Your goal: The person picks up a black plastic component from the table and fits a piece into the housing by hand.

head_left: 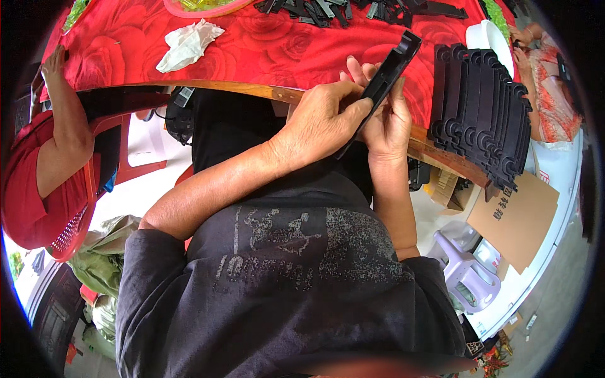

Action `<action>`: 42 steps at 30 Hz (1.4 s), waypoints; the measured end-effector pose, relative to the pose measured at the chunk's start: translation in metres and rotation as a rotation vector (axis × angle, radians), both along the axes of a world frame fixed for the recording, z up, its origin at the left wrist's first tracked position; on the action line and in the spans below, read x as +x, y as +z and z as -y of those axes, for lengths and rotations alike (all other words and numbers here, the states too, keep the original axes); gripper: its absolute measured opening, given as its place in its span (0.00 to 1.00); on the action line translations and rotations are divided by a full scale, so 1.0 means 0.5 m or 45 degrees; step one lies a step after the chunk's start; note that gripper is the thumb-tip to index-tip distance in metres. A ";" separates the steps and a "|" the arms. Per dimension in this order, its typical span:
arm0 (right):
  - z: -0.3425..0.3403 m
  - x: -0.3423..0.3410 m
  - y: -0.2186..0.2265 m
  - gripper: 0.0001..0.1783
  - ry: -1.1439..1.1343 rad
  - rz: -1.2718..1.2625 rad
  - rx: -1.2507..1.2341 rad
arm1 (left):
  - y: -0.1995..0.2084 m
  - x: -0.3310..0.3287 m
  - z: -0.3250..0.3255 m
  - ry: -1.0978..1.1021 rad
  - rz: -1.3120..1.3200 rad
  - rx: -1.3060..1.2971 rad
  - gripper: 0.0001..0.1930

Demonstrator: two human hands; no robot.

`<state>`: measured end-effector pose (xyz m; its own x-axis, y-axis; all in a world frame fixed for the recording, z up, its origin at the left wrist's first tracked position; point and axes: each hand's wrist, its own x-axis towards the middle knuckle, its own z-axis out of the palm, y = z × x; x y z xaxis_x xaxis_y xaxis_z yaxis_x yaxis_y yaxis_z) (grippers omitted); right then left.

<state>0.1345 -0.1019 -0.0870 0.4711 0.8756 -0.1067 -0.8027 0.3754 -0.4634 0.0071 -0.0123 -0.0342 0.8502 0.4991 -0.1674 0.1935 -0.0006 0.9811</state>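
Note:
A long, narrow black plastic strip (396,63), channelled along its length and hooked at its far end, slants across both my hands over the table's front edge. My left hand (322,118) is closed on it from the left, with the thumb pressed along its side. Behind and to the right, my right hand (389,125) wraps the strip from beneath, some fingers showing beyond it. Part of the strip's near end is covered by my left hand. Close to my right hand, a row of similar black strips (476,104) with curved ends lies stacked at the table's right edge.
On the red rose-patterned tablecloth (126,53) lie a crumpled white tissue (189,44) and many small black parts (321,10). A white bowl (488,39) stands behind the stack. Cardboard (517,211) leans below right. One person (47,170) sits left, another (551,94) right.

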 end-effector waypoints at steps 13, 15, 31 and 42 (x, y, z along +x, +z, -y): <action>0.000 -0.008 0.003 0.23 0.011 0.058 -0.047 | -0.002 0.017 0.003 0.115 0.002 0.061 0.12; 0.003 -0.007 0.004 0.23 0.003 0.087 -0.029 | -0.003 0.016 0.006 0.082 -0.009 0.067 0.12; 0.010 0.001 0.015 0.20 -0.018 -0.048 -0.078 | 0.047 -0.001 -0.039 -0.045 0.141 1.202 0.32; 0.005 -0.008 0.033 0.18 0.039 -0.051 -0.214 | 0.059 0.010 -0.051 -0.132 0.152 1.278 0.18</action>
<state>0.1305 -0.1045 -0.0707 0.4370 0.8576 -0.2711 -0.8315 0.2702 -0.4854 0.0121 0.0133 -0.0049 0.8811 0.2852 0.3773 0.0463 -0.8459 0.5313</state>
